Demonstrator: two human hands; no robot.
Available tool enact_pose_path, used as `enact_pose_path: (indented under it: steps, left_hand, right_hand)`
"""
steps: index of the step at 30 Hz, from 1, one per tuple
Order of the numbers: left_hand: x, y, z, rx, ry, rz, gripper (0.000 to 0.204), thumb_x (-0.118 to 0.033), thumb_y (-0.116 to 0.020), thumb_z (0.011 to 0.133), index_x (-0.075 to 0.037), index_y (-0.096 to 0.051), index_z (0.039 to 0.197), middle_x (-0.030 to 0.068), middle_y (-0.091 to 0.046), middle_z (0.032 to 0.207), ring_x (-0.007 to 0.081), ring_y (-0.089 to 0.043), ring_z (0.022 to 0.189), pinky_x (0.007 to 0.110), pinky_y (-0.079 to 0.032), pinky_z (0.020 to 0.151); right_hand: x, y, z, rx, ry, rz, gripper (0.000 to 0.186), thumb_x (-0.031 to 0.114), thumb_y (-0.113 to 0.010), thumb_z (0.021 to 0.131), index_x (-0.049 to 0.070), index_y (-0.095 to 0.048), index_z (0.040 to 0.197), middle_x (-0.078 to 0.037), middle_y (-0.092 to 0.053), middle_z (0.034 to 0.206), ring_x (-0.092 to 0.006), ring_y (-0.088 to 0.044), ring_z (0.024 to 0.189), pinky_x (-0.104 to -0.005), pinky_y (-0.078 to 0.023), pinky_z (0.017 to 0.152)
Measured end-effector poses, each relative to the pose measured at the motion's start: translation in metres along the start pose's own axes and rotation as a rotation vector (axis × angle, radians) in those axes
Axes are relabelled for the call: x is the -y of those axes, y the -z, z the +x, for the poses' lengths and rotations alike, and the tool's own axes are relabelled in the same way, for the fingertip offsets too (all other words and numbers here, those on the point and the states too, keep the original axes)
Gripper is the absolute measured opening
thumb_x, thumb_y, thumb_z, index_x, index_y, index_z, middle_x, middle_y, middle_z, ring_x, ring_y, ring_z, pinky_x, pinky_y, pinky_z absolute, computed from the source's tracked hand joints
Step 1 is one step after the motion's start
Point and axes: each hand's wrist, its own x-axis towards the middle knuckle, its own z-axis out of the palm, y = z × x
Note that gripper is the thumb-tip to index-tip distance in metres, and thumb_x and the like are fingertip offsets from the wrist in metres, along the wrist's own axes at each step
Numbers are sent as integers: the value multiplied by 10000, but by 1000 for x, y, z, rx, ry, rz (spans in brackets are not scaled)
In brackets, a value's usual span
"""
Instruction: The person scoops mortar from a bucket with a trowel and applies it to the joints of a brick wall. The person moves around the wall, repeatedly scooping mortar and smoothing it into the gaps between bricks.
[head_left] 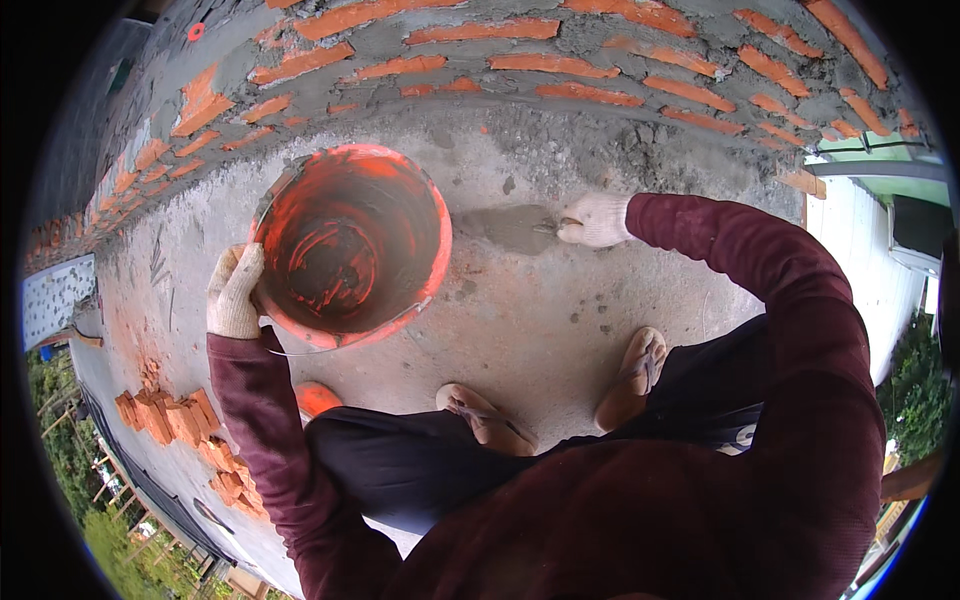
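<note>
An orange bucket (pixel 437 235) is tilted with its mouth facing up toward me, its inside smeared with grey mortar (pixel 335 265). My left hand (pixel 236 288), in a white knit glove, is closed on the bucket's left rim. A thin wire handle hangs along the near side. To the right, my gloved right hand (pixel 594 219) is closed around the handle of a trowel (pixel 508 229). The trowel's mortar-coated blade points left toward the bucket, low over the concrete floor and apart from the bucket. Whether the blade touches the floor I cannot tell.
A brick wall (pixel 480 32) with grey mortar joints curves along the far side, loose mortar at its foot (pixel 640 150). Stacked bricks (pixel 170 415) lie at the left. Another orange object (pixel 317 399) sits by my left knee. My sandalled feet (pixel 640 370) stand on the concrete floor.
</note>
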Motion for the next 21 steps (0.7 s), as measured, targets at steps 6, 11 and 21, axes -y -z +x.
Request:
enact_pose_path:
  steps: [6,11,21]
  left_hand:
    - [19,-33,-16,195,265,32,190,-226,-616,996,-42,-627,1042,-8,-630,867,76,-575,711,227,-467,634]
    - [34,-49,-26,162,283,71,234,-301,-660,948,-69,-634,930,-13,-593,678,84,-527,501,238,-392,437]
    - [71,-78,4,98,396,-185,261,-268,-662,948,-94,-558,784,19,-500,543,128,-429,364,282,-273,336]
  right_hand:
    - [-45,1,-19,-3,-171,16,521,450,-483,982,6,-675,1177,-236,-685,1133,-391,-669,1008,-473,-509,910]
    - [-22,61,-1,-39,-461,398,552,474,-505,978,3,-664,1219,-235,-673,1185,-388,-656,1079,-472,-498,944]
    - [-61,67,40,-285,-299,-5,547,482,-526,927,59,-681,1238,-201,-661,1257,-361,-610,1201,-445,-482,1004]
